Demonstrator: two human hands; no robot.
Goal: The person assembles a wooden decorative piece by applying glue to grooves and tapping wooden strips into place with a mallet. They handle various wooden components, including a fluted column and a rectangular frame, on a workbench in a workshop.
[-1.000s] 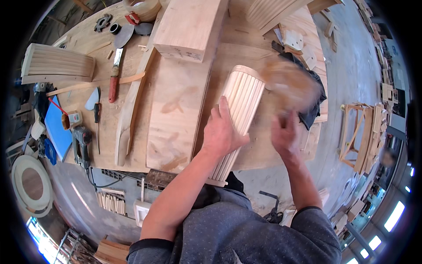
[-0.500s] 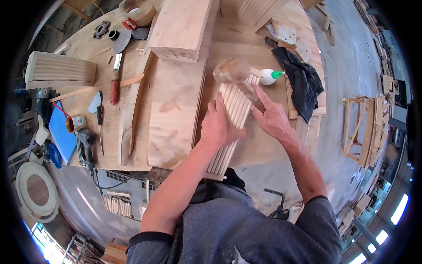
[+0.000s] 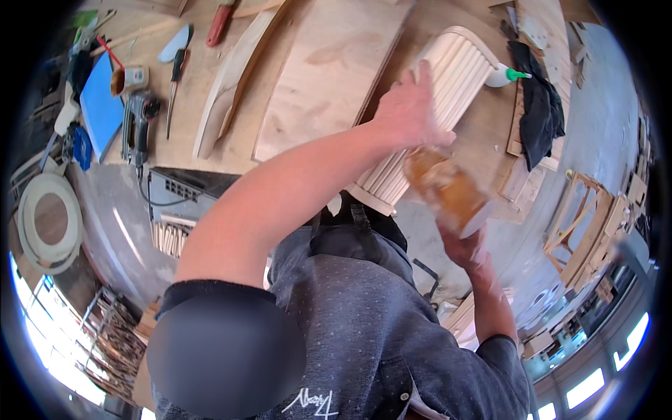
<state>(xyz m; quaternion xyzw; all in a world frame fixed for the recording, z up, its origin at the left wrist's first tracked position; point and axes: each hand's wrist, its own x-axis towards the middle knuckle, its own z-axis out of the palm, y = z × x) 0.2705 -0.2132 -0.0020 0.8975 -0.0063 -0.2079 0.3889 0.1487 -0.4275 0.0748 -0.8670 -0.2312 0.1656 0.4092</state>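
Note:
A pale wooden piece with a fluted face [image 3: 458, 77] lies aslant, one end on the workbench and the near end by my waist. My left hand [image 3: 413, 108] spans its fluted face, fingers stretched up along it and thumb toward the right edge, holding it. To the right and below, my right hand [image 3: 465, 245] is closed on a wooden mallet. The mallet's brown head [image 3: 444, 185] is smeared by motion near the piece's right side, and it hides most of the handle. A white bottle with a green nozzle [image 3: 505, 75] stands just past the piece's right edge.
A wide board [image 3: 318, 91] and a curved wooden leg [image 3: 227, 91] lie left of the piece. Farther left are a screwdriver [image 3: 175, 77], a scraper [image 3: 175, 43], and a corded nail gun [image 3: 140, 126]. Black cloth [image 3: 539, 105] lies at the right bench edge.
My right hand has drawn the mallet down toward me, away from the piece's far end. The view has shifted, so the bench sits higher. My left hand stays on the fluted piece.

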